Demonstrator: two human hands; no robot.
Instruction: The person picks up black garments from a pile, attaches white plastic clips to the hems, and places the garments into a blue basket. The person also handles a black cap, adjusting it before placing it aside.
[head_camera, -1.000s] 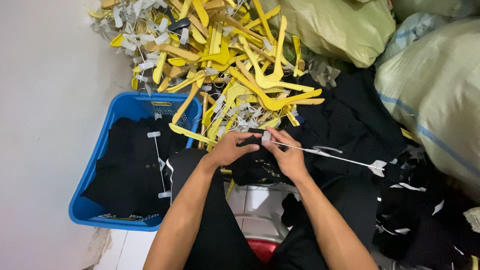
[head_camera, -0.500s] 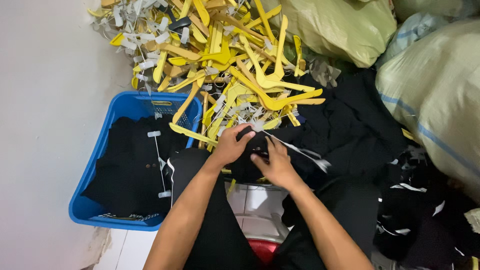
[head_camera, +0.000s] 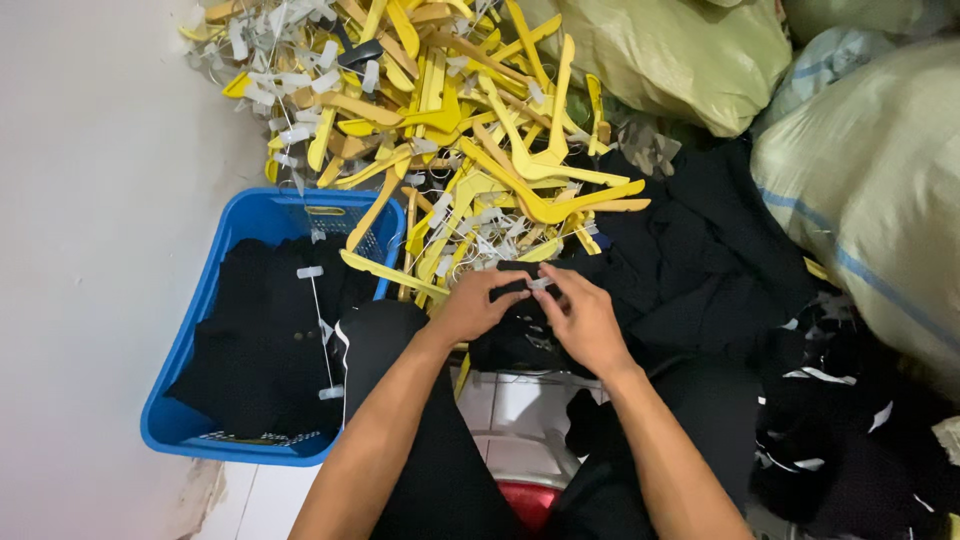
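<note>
My left hand (head_camera: 478, 306) and my right hand (head_camera: 582, 322) meet fingertip to fingertip over a black garment (head_camera: 520, 340) on my lap. Both pinch a small white plastic clip (head_camera: 540, 284) at the garment's top edge. The rest of that clip hanger is hidden under my hands. Just beyond my fingers lies a big heap of yellow hangers (head_camera: 470, 130) mixed with white clip hangers.
A blue plastic basket (head_camera: 178, 425) at the left holds black clothes and a white clip hanger (head_camera: 318, 330). More black clothes (head_camera: 700, 270) are piled at the right. Large stuffed sacks (head_camera: 870, 190) stand at the back right. A white wall runs along the left.
A second ago my right hand held a long white clip hanger out to the right. It has swung in, and both hands have closed together over the garment.
</note>
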